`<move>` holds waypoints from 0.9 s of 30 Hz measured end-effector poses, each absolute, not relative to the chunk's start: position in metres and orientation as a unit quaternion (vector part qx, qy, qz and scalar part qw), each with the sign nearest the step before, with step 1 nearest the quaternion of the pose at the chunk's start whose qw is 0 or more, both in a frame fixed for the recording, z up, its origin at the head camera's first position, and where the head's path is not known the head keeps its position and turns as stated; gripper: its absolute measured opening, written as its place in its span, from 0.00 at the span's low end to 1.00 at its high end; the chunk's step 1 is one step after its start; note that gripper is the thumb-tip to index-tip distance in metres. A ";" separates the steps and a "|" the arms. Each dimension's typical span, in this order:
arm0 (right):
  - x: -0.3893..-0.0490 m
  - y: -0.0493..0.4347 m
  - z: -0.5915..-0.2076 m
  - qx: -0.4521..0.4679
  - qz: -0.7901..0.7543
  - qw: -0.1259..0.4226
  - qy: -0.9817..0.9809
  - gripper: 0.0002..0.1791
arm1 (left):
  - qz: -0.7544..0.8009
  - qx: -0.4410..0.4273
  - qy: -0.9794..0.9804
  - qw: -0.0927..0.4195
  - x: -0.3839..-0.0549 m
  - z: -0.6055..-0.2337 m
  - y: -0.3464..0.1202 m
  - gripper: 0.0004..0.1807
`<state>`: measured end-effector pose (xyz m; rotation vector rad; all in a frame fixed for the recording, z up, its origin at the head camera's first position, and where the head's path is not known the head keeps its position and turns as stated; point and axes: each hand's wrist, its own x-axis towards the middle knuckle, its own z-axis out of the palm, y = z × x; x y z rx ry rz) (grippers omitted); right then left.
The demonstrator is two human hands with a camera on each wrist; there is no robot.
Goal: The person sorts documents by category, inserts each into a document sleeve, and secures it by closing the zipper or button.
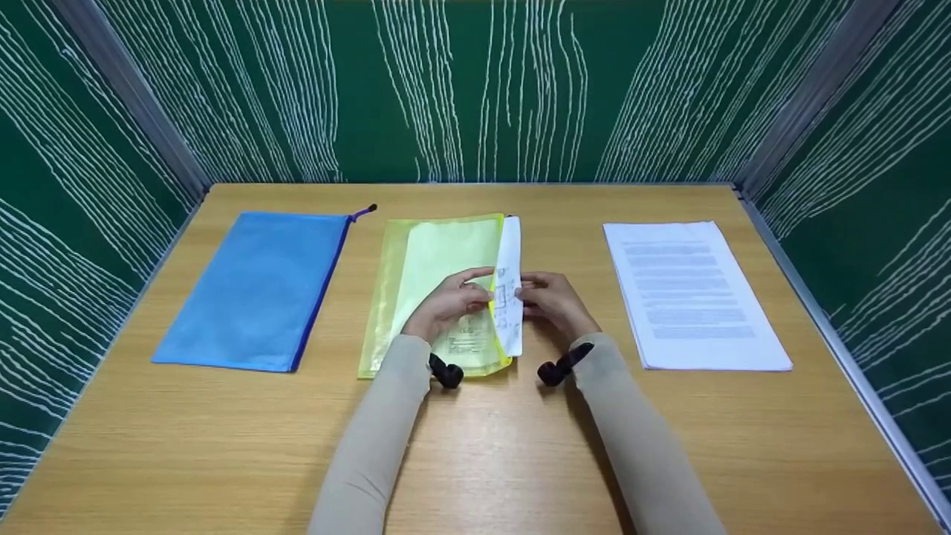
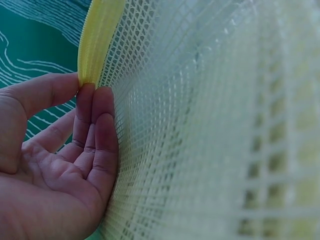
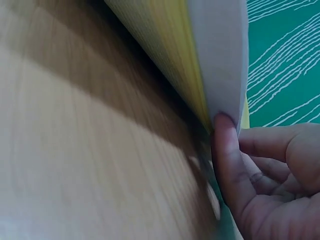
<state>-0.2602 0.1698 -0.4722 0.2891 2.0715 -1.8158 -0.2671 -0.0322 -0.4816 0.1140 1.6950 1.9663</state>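
Observation:
A yellow mesh zip pouch (image 1: 446, 245) lies in the middle of the table with white papers (image 1: 509, 256) partly inside it. Their right edge, with printed marks, sticks out of the pouch's open side. My left hand (image 1: 455, 299) pinches the yellow zipper edge (image 2: 97, 45) between thumb and fingers, the mesh beside its fingertips in the left wrist view. On the other side, my right hand (image 1: 553, 301) pinches the protruding paper edge, thumb on the white face in the right wrist view. The part of the papers within the pouch shows through the mesh.
A blue zip pouch (image 1: 256, 290) with a purple zipper edge lies at the left of the wooden table (image 1: 483, 461). At the right rests a stack of printed sheets (image 1: 691, 297). Green walls (image 1: 624, 82) with white lines enclose the back and sides.

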 end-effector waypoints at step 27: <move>-0.263 0.158 -0.469 0.087 -0.625 0.200 0.750 0.25 | 0.722 0.041 0.634 0.275 -0.267 -0.484 -0.032 0.31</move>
